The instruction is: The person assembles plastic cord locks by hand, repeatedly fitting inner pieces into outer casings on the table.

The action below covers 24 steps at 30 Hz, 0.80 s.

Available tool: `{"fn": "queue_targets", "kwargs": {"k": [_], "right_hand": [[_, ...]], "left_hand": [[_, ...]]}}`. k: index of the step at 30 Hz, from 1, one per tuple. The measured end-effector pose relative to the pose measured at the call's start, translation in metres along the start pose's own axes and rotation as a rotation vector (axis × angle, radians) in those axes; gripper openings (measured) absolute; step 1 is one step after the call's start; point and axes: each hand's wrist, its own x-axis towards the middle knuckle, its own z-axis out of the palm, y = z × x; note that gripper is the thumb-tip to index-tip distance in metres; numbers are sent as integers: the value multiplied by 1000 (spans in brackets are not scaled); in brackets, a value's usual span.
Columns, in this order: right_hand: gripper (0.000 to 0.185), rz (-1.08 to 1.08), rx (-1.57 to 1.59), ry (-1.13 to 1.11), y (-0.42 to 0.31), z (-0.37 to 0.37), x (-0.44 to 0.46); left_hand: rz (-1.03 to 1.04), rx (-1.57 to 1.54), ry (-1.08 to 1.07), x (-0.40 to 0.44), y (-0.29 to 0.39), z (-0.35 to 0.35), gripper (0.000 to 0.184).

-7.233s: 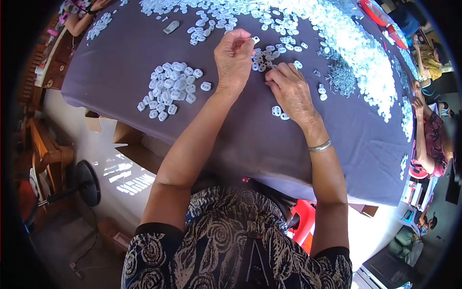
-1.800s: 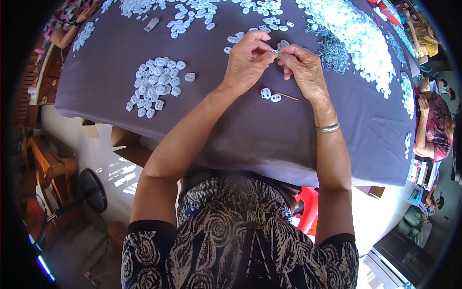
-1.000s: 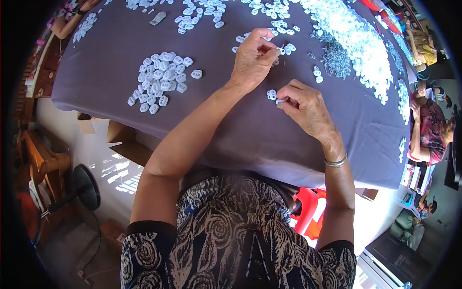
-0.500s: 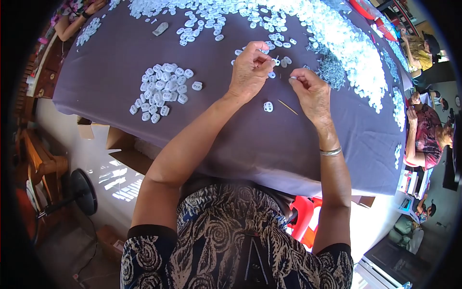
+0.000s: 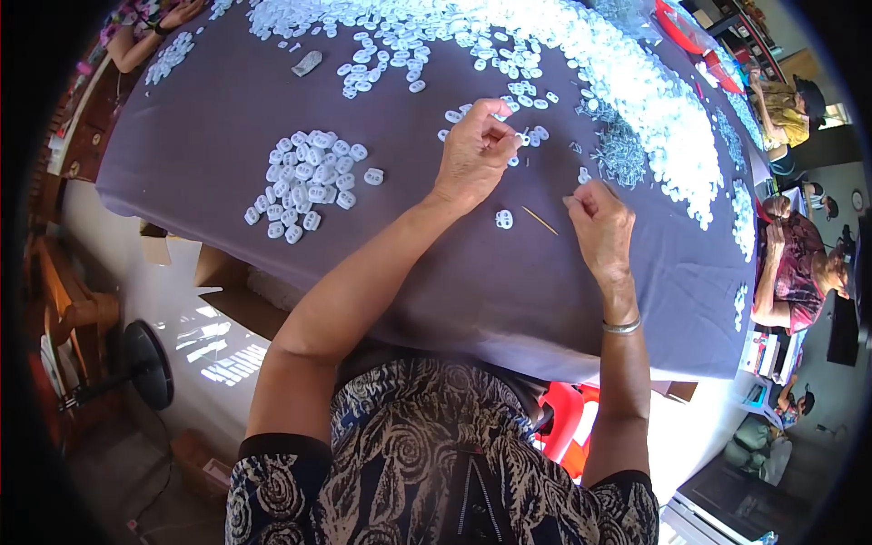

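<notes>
Between the thumb and finger of my left hand (image 5: 474, 156) is a small white piece (image 5: 523, 139), with a thin pin sticking up from it. My right hand (image 5: 601, 222) is closed in a pinch above the cloth; whatever its fingertips hold is too small to name. One white piece (image 5: 584, 174) lies just beyond its fingers. A thin wooden stick (image 5: 540, 220) rests on the cloth between my hands, and beside it lies a white two-holed piece (image 5: 504, 219). Several loose white pieces (image 5: 454, 116) lie around my left fingertips.
A heap of white pieces (image 5: 313, 173) sits left on the dark cloth (image 5: 200, 136). Behind, a large white pile (image 5: 672, 118) curves rightward, bordering a metal pin heap (image 5: 620, 153). Red baskets (image 5: 679, 29) stand at the back right. Co-workers sit at the left and right edges.
My right hand has moved from beside the left hand to the stick's right side, over the last second or so. The left hand still pinches a white piece. The stick shows beside one piece.
</notes>
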Motion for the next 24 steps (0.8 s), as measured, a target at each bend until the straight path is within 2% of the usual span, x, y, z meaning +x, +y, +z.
{"fn": "queue_targets", "kwargs": {"k": [7,10,15,24], "right_hand": [[12,30,13,-72,6,-6,3],[10,317,441,-178,-7,-12,30],[9,348,956,-84,-20,25,64],[9,349,1043,-49,-16,48,59]], "left_hand": [[-8,-15,-13,0,0,2,34],[-10,-52,-37,-1,-3,2,35],[-4,-29,-41,-1,-4,1,34],[-23,17,-76,1,-9,2,36]]}}
